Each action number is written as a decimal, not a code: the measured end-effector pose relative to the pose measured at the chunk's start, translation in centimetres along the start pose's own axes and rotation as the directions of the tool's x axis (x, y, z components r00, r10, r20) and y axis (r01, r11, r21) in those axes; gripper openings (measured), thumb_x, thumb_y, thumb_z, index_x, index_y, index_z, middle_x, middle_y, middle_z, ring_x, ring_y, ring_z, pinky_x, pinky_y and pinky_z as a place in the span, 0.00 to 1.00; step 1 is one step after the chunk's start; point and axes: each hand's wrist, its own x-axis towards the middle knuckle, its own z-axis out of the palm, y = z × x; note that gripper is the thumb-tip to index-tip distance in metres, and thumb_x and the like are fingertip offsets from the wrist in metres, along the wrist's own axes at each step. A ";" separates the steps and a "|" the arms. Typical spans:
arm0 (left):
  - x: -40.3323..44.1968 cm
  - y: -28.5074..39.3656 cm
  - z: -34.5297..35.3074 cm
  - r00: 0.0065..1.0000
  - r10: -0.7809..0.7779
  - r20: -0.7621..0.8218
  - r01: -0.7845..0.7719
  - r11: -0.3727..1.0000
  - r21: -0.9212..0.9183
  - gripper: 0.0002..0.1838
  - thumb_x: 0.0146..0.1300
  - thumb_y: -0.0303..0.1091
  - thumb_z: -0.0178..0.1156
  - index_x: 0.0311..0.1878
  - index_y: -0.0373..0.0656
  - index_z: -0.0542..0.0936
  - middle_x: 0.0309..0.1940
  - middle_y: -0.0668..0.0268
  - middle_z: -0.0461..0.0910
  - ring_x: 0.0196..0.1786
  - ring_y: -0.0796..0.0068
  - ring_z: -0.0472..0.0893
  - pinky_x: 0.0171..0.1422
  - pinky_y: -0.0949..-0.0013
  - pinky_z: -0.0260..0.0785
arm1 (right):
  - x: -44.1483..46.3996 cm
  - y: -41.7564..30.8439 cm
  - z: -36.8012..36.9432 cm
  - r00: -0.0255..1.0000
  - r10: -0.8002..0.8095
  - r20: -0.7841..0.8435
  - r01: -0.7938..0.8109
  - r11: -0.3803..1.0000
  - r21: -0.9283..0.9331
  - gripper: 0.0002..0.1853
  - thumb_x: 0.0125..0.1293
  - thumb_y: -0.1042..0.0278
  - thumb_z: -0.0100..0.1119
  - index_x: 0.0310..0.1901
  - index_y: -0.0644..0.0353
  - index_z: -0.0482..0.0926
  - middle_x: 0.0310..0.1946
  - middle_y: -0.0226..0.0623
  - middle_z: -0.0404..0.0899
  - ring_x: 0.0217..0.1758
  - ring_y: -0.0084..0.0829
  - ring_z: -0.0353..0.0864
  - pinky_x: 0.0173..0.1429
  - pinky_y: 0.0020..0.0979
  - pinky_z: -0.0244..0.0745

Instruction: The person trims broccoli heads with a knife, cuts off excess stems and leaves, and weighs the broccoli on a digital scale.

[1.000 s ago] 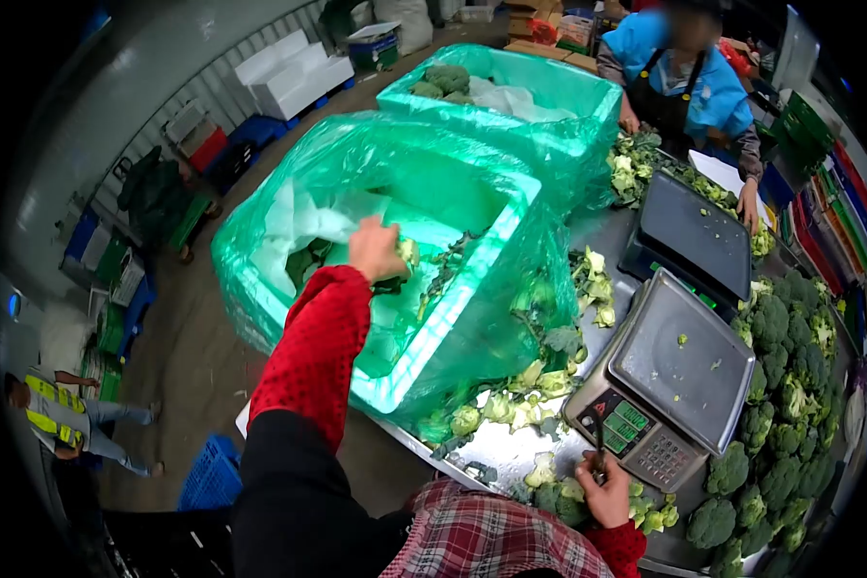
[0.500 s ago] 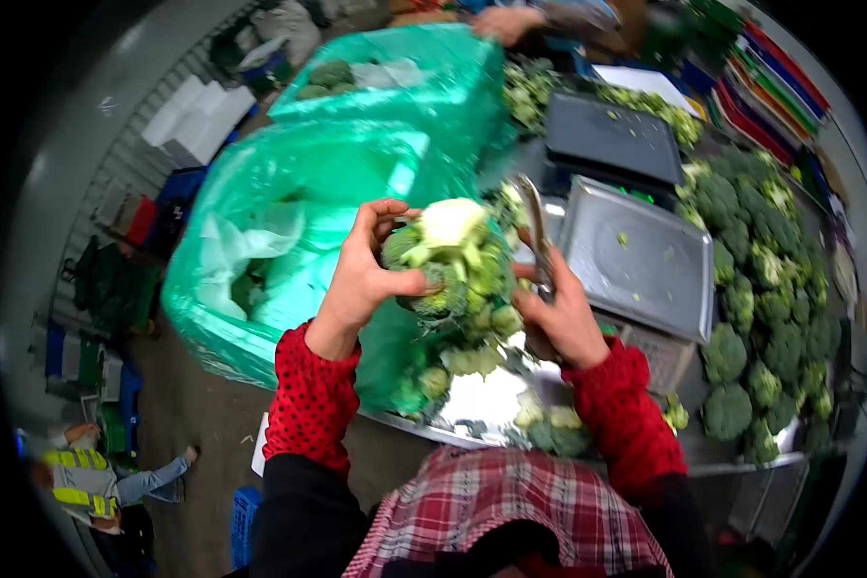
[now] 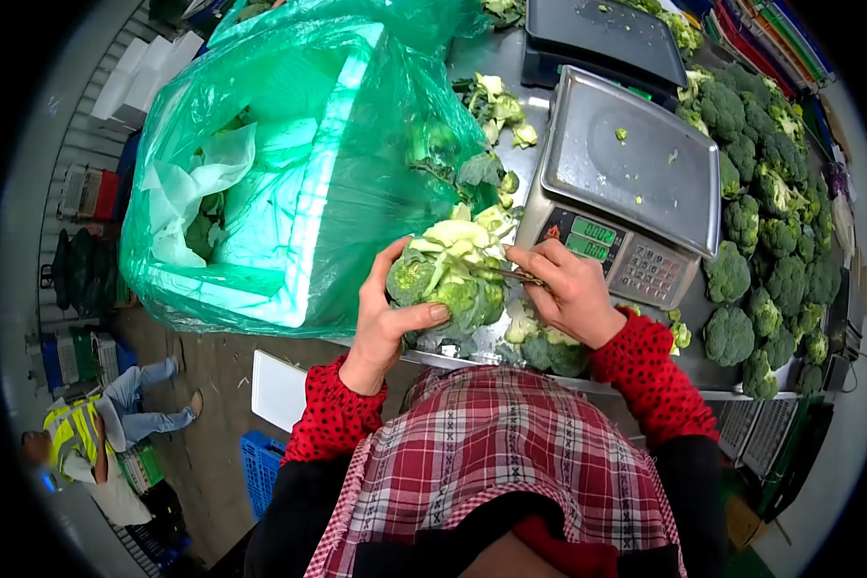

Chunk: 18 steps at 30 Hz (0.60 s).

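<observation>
A broccoli head (image 3: 443, 275) rests in my left hand (image 3: 383, 313), its pale cut stem turned up and the fingers wrapped round its left side. On its right, my right hand (image 3: 566, 291) grips a knife (image 3: 516, 276), whose blade lies against the broccoli; most of the handle is hidden in the fist. Just beyond my right hand stands a digital scale (image 3: 636, 164) with a metal pan holding small green scraps. To the left of my hands sits a crate lined with green plastic (image 3: 303, 222), with a whitish sheet and some greens inside.
Many broccoli heads (image 3: 780, 241) are heaped on the right of the metal table. Trimmings (image 3: 496, 106) lie between crate and scale. A second, dark scale (image 3: 602, 39) stands behind. A person in a yellow vest (image 3: 77, 433) is at the far left, near a blue crate (image 3: 262, 472).
The knife has gone from pointing up, apart from the broccoli, to lying against its right side. My view has shifted, and the co-worker's hand at the top is out of sight.
</observation>
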 end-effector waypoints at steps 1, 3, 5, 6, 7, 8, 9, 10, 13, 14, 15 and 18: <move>-0.3 0.3 0.2 0.998 -0.064 0.015 0.065 0.997 -0.043 0.47 0.41 0.32 0.71 0.68 0.32 0.65 0.57 0.55 0.76 0.59 0.64 0.77 0.67 0.63 0.66 | 0.1 0.0 -0.4 0.997 -0.021 0.070 0.028 0.995 -0.098 0.30 0.51 0.76 0.64 0.60 0.53 0.78 0.35 0.36 0.76 0.29 0.35 0.79 0.29 0.34 0.75; -0.6 -0.3 0.1 0.996 -0.086 0.029 0.089 0.991 -0.104 0.47 0.42 0.32 0.70 0.69 0.32 0.64 0.58 0.55 0.76 0.60 0.64 0.76 0.68 0.63 0.66 | 0.4 0.0 -0.8 0.989 -0.066 0.129 0.094 0.970 -0.224 0.32 0.47 0.78 0.62 0.59 0.53 0.78 0.36 0.33 0.76 0.29 0.35 0.79 0.29 0.35 0.76; -1.0 -1.0 0.1 0.996 -0.087 0.018 0.088 0.981 -0.172 0.46 0.43 0.35 0.68 0.69 0.33 0.64 0.59 0.57 0.75 0.61 0.64 0.76 0.68 0.63 0.65 | 0.3 0.4 -0.8 0.986 -0.112 0.125 0.136 0.970 -0.200 0.32 0.49 0.75 0.63 0.61 0.50 0.77 0.34 0.33 0.73 0.27 0.33 0.79 0.27 0.35 0.74; -1.1 -1.1 0.1 0.996 -0.092 0.015 0.094 0.981 -0.171 0.46 0.43 0.35 0.68 0.69 0.33 0.64 0.59 0.57 0.75 0.61 0.64 0.76 0.68 0.63 0.65 | 0.2 0.6 -0.7 0.980 -0.162 0.115 0.181 0.968 -0.176 0.33 0.50 0.73 0.65 0.62 0.47 0.76 0.32 0.32 0.71 0.26 0.31 0.78 0.25 0.34 0.73; -1.1 -1.0 0.2 0.996 -0.088 0.017 0.089 0.980 -0.176 0.46 0.43 0.36 0.69 0.69 0.33 0.65 0.58 0.57 0.76 0.61 0.64 0.76 0.68 0.63 0.65 | 0.1 0.6 -0.7 0.980 -0.161 0.117 0.180 0.969 -0.171 0.33 0.50 0.73 0.65 0.62 0.47 0.76 0.32 0.32 0.71 0.26 0.31 0.78 0.25 0.34 0.73; -1.2 -1.0 0.3 0.996 -0.083 0.018 0.085 0.979 -0.183 0.47 0.42 0.36 0.69 0.69 0.33 0.65 0.58 0.57 0.76 0.61 0.65 0.76 0.68 0.63 0.65 | 0.1 0.6 -0.6 0.980 -0.167 0.111 0.186 0.965 -0.183 0.33 0.50 0.73 0.64 0.62 0.47 0.76 0.31 0.32 0.71 0.26 0.30 0.78 0.25 0.34 0.73; -1.3 -1.1 0.3 0.996 -0.087 0.015 0.088 0.979 -0.184 0.47 0.42 0.36 0.69 0.69 0.33 0.65 0.58 0.57 0.76 0.61 0.65 0.76 0.68 0.63 0.65 | 0.0 0.6 -0.7 0.979 -0.173 0.106 0.191 0.962 -0.196 0.32 0.50 0.74 0.64 0.62 0.48 0.76 0.31 0.31 0.70 0.26 0.29 0.78 0.24 0.33 0.72; -1.3 -1.1 0.3 0.995 -0.096 0.034 0.100 0.983 -0.157 0.46 0.42 0.37 0.69 0.68 0.32 0.66 0.58 0.57 0.76 0.61 0.65 0.76 0.67 0.63 0.65 | -0.1 0.7 -0.8 0.979 -0.169 0.109 0.188 0.963 -0.193 0.32 0.50 0.74 0.64 0.62 0.48 0.76 0.31 0.31 0.70 0.26 0.29 0.78 0.24 0.33 0.72; -1.6 -1.0 0.4 0.990 -0.132 0.049 0.138 0.978 -0.156 0.45 0.42 0.37 0.69 0.67 0.32 0.67 0.57 0.57 0.76 0.60 0.65 0.76 0.67 0.64 0.65 | -0.3 0.6 -1.6 0.973 -0.194 0.126 0.218 0.951 -0.219 0.32 0.50 0.76 0.62 0.61 0.49 0.77 0.29 0.30 0.68 0.24 0.28 0.77 0.23 0.33 0.71; -1.6 -1.0 0.5 0.987 -0.152 0.047 0.158 0.970 -0.187 0.45 0.41 0.37 0.69 0.67 0.32 0.68 0.57 0.57 0.77 0.59 0.65 0.76 0.67 0.64 0.65 | -0.4 0.8 -1.6 0.973 -0.193 0.129 0.218 0.951 -0.217 0.32 0.50 0.76 0.62 0.61 0.49 0.77 0.29 0.30 0.68 0.24 0.28 0.77 0.23 0.33 0.71; -1.7 -1.0 0.7 0.986 -0.161 0.051 0.168 0.965 -0.201 0.44 0.41 0.37 0.69 0.66 0.32 0.69 0.56 0.58 0.77 0.59 0.64 0.76 0.67 0.64 0.65 | -0.6 1.0 -1.4 0.973 -0.197 0.121 0.218 0.955 -0.198 0.32 0.49 0.76 0.62 0.61 0.49 0.77 0.28 0.30 0.68 0.24 0.28 0.77 0.23 0.33 0.71; -1.9 -1.2 1.3 0.982 -0.183 0.049 0.189 0.957 -0.218 0.45 0.41 0.36 0.69 0.66 0.31 0.68 0.56 0.57 0.77 0.59 0.65 0.76 0.67 0.64 0.64 | -1.0 1.0 -1.3 0.975 -0.197 0.105 0.213 0.961 -0.177 0.31 0.49 0.76 0.62 0.60 0.50 0.78 0.28 0.30 0.68 0.24 0.29 0.76 0.23 0.33 0.71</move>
